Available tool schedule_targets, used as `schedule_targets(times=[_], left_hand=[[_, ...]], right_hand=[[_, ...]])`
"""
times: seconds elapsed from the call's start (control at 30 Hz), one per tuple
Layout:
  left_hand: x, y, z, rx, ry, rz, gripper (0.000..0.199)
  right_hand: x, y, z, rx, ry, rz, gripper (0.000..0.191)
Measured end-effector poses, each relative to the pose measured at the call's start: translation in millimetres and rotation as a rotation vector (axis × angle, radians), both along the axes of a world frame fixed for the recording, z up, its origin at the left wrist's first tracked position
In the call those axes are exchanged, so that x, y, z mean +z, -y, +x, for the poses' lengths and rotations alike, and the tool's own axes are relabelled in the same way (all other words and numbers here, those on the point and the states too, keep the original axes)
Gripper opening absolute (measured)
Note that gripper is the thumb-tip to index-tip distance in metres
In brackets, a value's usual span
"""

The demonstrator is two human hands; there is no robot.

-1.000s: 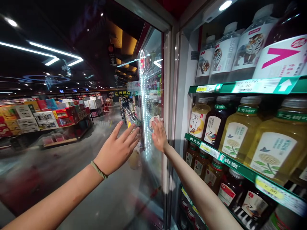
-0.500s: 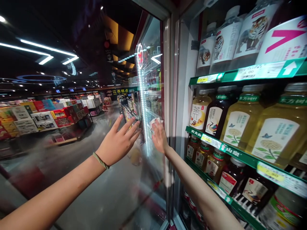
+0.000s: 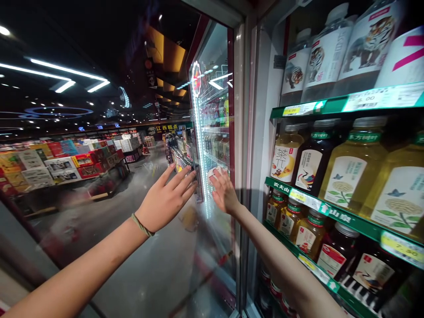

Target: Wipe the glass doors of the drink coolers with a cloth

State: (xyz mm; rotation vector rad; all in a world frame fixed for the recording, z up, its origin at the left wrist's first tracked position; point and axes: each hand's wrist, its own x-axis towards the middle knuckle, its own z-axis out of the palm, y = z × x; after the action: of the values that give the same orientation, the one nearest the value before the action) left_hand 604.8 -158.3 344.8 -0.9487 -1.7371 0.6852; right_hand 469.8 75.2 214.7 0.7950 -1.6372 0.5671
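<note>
Apparently wiping, pressing the cloth to the glass near the frame within the grip of the right hand, with the left hand spread open, and seemingly needing flat, even pressure for the next move.

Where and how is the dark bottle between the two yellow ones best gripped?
Probably the neck of the dark bottle, just below its cap, from the open front: it stands upright, the neck is narrower than the body, and yellow bottles crowd both sides.
</note>
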Motion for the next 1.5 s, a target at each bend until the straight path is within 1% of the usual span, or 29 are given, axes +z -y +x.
schedule_targets(times=[0.03,0.1,0.13,0.17,0.23,0.27,0.3,0.37,0.4,0.43,0.5,0.53,0.57,0.67,0.7,0.8,0.83,0.87,0.93,0.97,1.0,1.07,1.1,1.2,1.23,1.33,1.37,1.47,1.5], left_hand=[[1.0,0.0,0.7,0.005,-0.002,0.006,0.029],[3.6,-0.5,2.6,0.023,0.000,0.019,0.026],[5.1,-0.8,3.8,0.032,0.004,0.026,0.025],[6.5,-1.1,4.9,0.039,0.007,0.031,0.023],[9.1,-1.3,7.2,0.043,0.007,0.037,0.020],[10.1,-1.1,8.2,0.041,0.002,0.035,0.019],[10.8,-0.9,9.1,0.039,-0.005,0.031,0.019],[11.2,-0.6,10.7,0.040,-0.017,0.023,0.017],[11.0,-0.8,11.5,0.043,-0.018,0.023,0.017],[10.7,-1.1,12.1,0.047,-0.013,0.025,0.016],[9.9,-2.4,12.8,0.048,0.005,0.036,0.016],[9.4,-3.1,12.7,0.045,0.011,0.042,0.016],[9.0,-3.6,12.4,0.041,0.011,0.046,0.016],[7.3,-2.5,10.0,0.030,-0.012,0.046,0.016],[6.5,-0.9,9.0,0.026,-0.020,0.046,0.016],[3.0,6.3,7.6,0.008,-0.042,0.046,0.019],[1.4,8.6,8.0,0.003,-0.053,0.047,0.020],[-0.5,10.4,9.1,0.003,-0.063,0.048,0.022],[-4.8,11.3,13.4,0.022,-0.059,0.061,0.025],[-7.0,10.5,16.3,0.038,-0.046,0.077,0.026],[-9.2,9.2,19.5,0.060,-0.028,0.101,0.029],[-12.9,6.5,26.0,0.110,0.001,0.165,0.034],[-14.3,5.9,28.8,0.128,0.004,0.201,0.036],[-17.3,9.4,34.0,0.144,-0.014,0.253,0.041],[-18.3,11.9,34.8,0.137,-0.021,0.254,0.042],[-22.3,19.1,36.6,0.124,-0.016,0.264,0.048],[-24.2,20.6,37.7,0.127,-0.008,0.278,0.050],[-30.8,21.4,43.2,0.147,0.020,0.338,0.053],[-33.1,20.9,45.6,0.150,0.024,0.363,0.055]], right_hand=[[2.6,0.3,0.8,-0.017,0.016,-0.058,0.064],[7.5,2.5,3.2,-0.076,0.079,-0.236,0.062],[9.5,4.5,4.8,-0.080,0.087,-0.245,0.062],[11.2,6.9,6.5,-0.057,0.066,-0.175,0.063],[14.2,11.8,9.9,0.007,-0.004,0.016,0.067],[15.5,14.0,11.4,0.022,-0.019,0.043,0.068],[16.8,15.9,12.7,0.022,-0.005,-0.001,0.068],[18.4,18.4,15.0,-0.016,0.069,-0.187,0.069],[18.5,19.0,16.1,-0.025,0.087,-0.223,0.069],[18.0,19.1,16.9,-0.016,0.080,-0.189,0.070],[16.0,17.6,17.8,0.027,0.015,-0.013,0.072],[14.8,16.1,17.6,0.039,-0.002,0.032,0.072],[13.8,14.4,17.1,0.035,0.014,0.013,0.070],[12.2,10.8,14.4,-0.030,0.143,-0.222,0.067],[12.0,10.7,13.6,-0.035,0.157,-0.221,0.068],[13.1,13.1,11.9,0.010,0.074,0.041,0.072],[14.3,14.6,12.0,0.009,0.060,0.060,0.073],[16.0,16.3,12.7,-0.007,0.065,0.009,0.072],[20.5,20.1,15.7,-0.052,0.095,-0.157,0.072],[23.0,22.0,18.0,-0.058,0.096,-0.174,0.073],[25.6,23.7,20.5,-0.046,0.079,-0.119,0.074],[30.5,26.3,25.3,-0.004,0.029,0.062,0.076],[32.8,27.3,27.2,0.002,0.023,0.080,0.074],[38.0,30.6,30.7,-0.025,0.066,-0.105,0.068],[39.1,32.0,31.2,-0.019,0.066,-0.114,0.067],[41.1,36.2,31.7,0.032,0.034,0.072,0.065],[41.6,37.5,31.8,0.033,0.042,0.063,0.064],[42.9,41.3,33.1,0.013,0.091,-0.161,0.062],[43.2,42.8,34.0,0.029,0.083,-0.159,0.061]])
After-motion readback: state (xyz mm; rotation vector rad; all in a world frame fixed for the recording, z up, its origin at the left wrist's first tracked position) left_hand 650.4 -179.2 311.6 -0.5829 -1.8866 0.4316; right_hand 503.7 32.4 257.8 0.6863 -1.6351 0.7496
